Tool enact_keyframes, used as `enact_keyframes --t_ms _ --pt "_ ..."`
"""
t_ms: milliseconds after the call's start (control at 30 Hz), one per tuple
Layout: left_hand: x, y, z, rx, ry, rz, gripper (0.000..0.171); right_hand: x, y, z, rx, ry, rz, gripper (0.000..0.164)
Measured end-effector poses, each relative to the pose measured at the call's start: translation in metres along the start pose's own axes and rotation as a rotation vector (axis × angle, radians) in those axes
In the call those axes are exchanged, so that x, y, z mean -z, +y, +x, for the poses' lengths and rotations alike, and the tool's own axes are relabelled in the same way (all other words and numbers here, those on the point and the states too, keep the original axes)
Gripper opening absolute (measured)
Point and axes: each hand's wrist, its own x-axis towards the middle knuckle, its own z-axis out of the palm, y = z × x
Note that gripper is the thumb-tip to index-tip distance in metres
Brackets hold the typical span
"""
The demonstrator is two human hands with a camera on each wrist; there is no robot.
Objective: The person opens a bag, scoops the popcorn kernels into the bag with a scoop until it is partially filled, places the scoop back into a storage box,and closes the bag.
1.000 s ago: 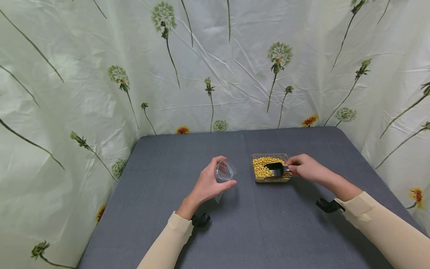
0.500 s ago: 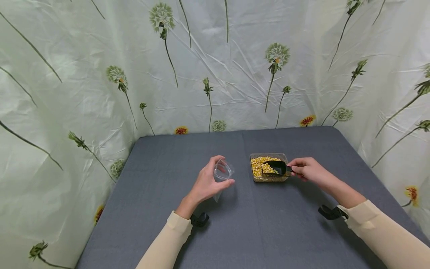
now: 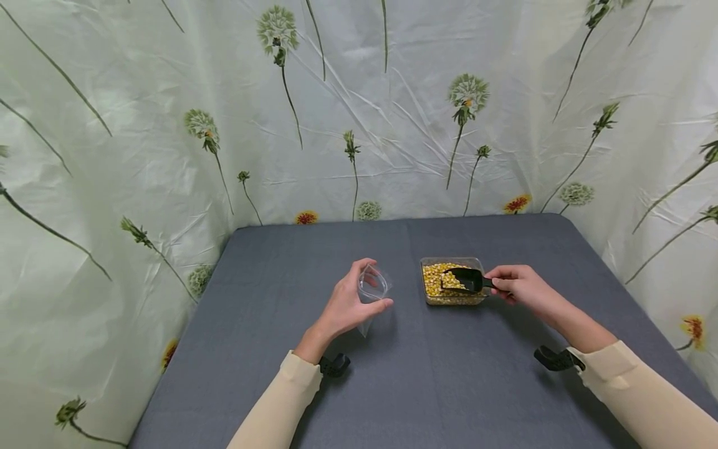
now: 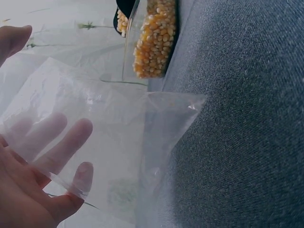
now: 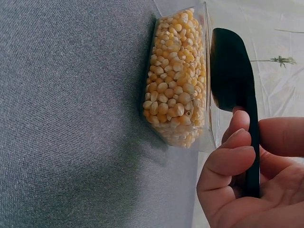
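Note:
My left hand (image 3: 349, 304) holds a clear plastic bag (image 3: 374, 288), thumb and fingers curved around its gaping mouth. In the left wrist view the bag (image 4: 114, 128) hangs down to a pointed corner, and no contents show in it. To the right, my right hand (image 3: 520, 285) grips the handle of a black scoop (image 3: 475, 280). Yellow corn kernels lie in the scoop's front part, and it sits level just above the clear container (image 3: 453, 260). Corn kernels (image 5: 173, 85) fill much of that container. The right wrist view shows the scoop (image 5: 232, 71) from its underside, by the rim.
A grey cloth (image 3: 404, 386) covers the table, with the container standing right of centre. Behind and at the sides hangs a pale curtain (image 3: 392, 125) printed with dandelions. Black wrist mounts (image 3: 335, 366) jut from both sleeves.
The scoop has risen out of the corn and levelled, now carrying kernels. My right hand has shifted slightly right. My left hand and the bag have stayed nearly still.

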Motion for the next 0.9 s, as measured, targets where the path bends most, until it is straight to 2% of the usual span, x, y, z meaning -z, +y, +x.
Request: enact_keyframes --t_ms 567,900 --pt "0.001 -0.003 0.000 0.000 -0.009 0.012 0.076 0.000 -0.009 -0.001 0.019 0.024 -0.006 0.031" --pt "0.001 -0.004 0.000 -0.034 0.008 0.018 0.073 0.000 -0.019 0.000 0.017 0.040 -0.016 0.031"
